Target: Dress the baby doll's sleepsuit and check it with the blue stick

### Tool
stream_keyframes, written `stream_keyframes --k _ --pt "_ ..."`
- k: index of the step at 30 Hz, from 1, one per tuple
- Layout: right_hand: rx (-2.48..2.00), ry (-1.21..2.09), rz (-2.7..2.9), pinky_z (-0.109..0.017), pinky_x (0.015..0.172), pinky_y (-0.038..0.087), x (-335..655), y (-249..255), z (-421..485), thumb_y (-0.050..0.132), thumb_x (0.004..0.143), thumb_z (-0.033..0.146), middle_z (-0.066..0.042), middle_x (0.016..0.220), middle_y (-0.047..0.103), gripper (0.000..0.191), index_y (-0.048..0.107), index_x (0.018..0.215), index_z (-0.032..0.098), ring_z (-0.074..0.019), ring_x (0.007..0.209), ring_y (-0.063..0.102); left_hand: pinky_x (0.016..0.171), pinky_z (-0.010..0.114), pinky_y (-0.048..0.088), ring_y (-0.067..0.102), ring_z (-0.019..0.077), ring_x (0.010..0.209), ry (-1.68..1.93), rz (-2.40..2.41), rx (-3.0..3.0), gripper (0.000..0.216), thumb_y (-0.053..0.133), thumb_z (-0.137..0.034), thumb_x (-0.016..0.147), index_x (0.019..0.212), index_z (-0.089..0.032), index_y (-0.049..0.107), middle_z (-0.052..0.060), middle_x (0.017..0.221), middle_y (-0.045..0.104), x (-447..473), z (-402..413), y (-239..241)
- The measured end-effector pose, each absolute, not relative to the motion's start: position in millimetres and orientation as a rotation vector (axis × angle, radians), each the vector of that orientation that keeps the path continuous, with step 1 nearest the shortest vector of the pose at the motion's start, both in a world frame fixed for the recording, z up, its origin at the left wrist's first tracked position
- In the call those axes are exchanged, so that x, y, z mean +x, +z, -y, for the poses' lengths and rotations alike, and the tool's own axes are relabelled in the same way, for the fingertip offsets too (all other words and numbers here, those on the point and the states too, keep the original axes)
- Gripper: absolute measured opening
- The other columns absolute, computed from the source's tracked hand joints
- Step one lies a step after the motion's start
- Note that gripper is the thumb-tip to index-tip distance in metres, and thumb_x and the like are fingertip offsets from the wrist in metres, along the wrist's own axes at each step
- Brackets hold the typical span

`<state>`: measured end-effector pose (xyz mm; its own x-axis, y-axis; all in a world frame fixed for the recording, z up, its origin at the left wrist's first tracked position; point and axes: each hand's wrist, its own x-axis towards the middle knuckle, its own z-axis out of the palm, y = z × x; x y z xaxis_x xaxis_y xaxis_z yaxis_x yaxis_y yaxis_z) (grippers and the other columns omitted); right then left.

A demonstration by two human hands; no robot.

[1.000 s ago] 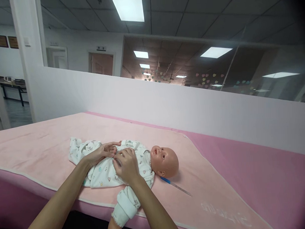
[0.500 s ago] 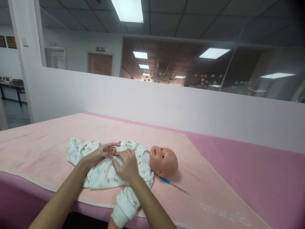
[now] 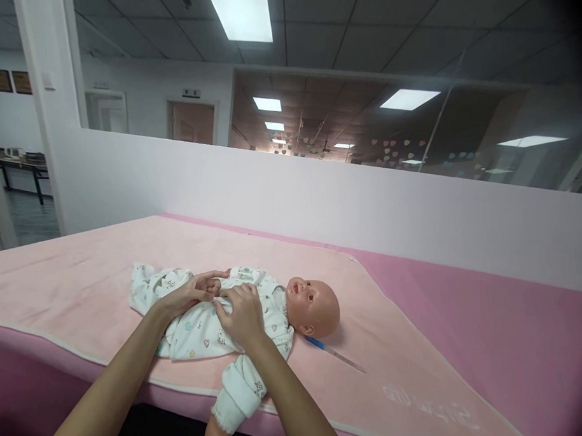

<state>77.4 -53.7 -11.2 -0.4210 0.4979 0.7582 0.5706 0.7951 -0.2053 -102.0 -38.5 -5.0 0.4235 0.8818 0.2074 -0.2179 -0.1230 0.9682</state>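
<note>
A baby doll [image 3: 313,306] lies on its back on a pale pink towel [image 3: 83,276], head to the right, dressed in a white printed romper [image 3: 199,329]. My left hand [image 3: 186,295] and my right hand [image 3: 239,315] rest on the doll's chest, both with fingers pinched on the front of the romper where they meet. One sleeved arm of the doll [image 3: 237,391] hangs over the near edge of the bed, partly behind my right forearm.
A thin thermometer with a blue end [image 3: 334,353] lies on the towel just right of the doll's head. The darker pink mattress [image 3: 515,337] extends right. A white partition wall [image 3: 319,198] runs along the far side, with glass above it.
My fingers have shifted slightly on the romper front. The doll has stayed where it was.
</note>
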Motion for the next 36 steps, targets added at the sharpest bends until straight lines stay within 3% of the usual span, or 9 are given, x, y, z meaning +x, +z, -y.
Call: stream_keyframes --k 15,25,36 --pt "-0.752 -0.123 2.102 -0.033 0.088 0.033 78.0 -8.0 56.6 0.051 0.077 0.021 -0.001 0.077 0.061 0.004 0.054 0.076 0.020 -0.0152 0.078 0.052 0.062 0.021 0.034 0.042 0.0089 0.063 1.089 -0.602 1.347 0.053 0.067 -0.009 0.061 0.111 -0.023 0.058 -0.004 0.068 0.045 -100.7 37.8 -6.7" --pt "-0.697 -0.106 2.054 -0.032 0.089 0.033 80.4 -5.7 57.8 0.045 0.077 0.013 0.000 0.076 0.061 0.012 0.055 0.077 0.020 -0.0143 0.075 0.052 0.072 0.025 0.037 0.049 0.0129 0.073 1.028 -0.687 1.415 0.045 0.069 -0.020 0.068 0.112 -0.022 0.058 -0.002 0.073 0.053 -98.4 41.2 -0.6" --pt "-0.723 -0.115 2.052 -0.033 0.088 0.034 79.8 -6.3 56.8 0.045 0.078 0.014 -0.001 0.075 0.061 0.011 0.055 0.079 0.019 -0.0150 0.074 0.053 0.067 0.021 0.037 0.046 0.0095 0.070 1.025 -0.566 1.412 0.066 0.070 -0.007 0.061 0.121 -0.024 0.049 -0.003 0.076 0.048 -98.9 43.1 -2.9"
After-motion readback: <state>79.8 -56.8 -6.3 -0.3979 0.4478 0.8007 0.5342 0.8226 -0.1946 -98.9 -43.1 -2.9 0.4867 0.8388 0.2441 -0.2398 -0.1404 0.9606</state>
